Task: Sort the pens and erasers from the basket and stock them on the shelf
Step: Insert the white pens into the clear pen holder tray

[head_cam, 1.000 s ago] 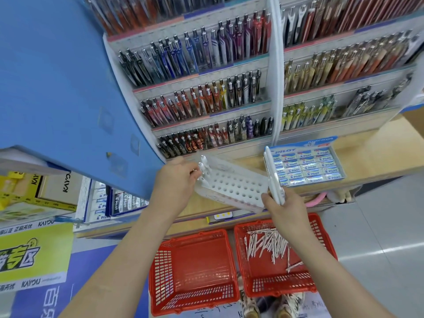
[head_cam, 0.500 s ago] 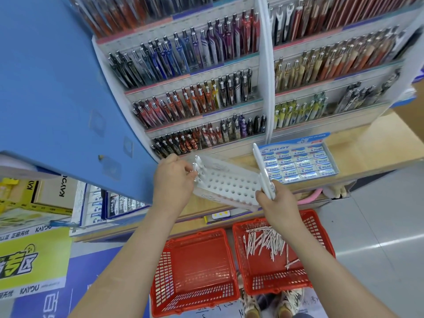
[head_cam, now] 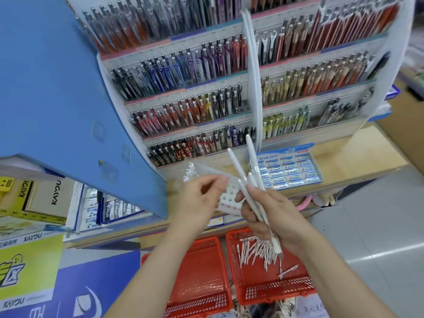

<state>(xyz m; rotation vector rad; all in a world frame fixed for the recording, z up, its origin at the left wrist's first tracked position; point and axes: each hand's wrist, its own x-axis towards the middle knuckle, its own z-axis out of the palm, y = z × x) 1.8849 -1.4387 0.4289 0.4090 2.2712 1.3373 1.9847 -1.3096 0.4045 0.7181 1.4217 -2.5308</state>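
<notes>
- Since a second ago: right hand (head_cam: 273, 214) has risen off the holed tray (head_cam: 227, 198) and now grips a fanned bundle of white pens (head_cam: 250, 171).
- Left hand (head_cam: 197, 198): blurred at the tray, grip cannot be told.
- Pens: probably light, stiff, slippery; best held mid-barrel.
- More lie in the red basket (head_cam: 275, 292).
- Legible: PILOT, eraser box (head_cam: 289, 171); KAYOU, sign (head_cam: 32, 236).

wooden shelf (head_cam: 358, 154), eraser box (head_cam: 289, 172), floor baskets (head_cam: 270, 292)
</notes>
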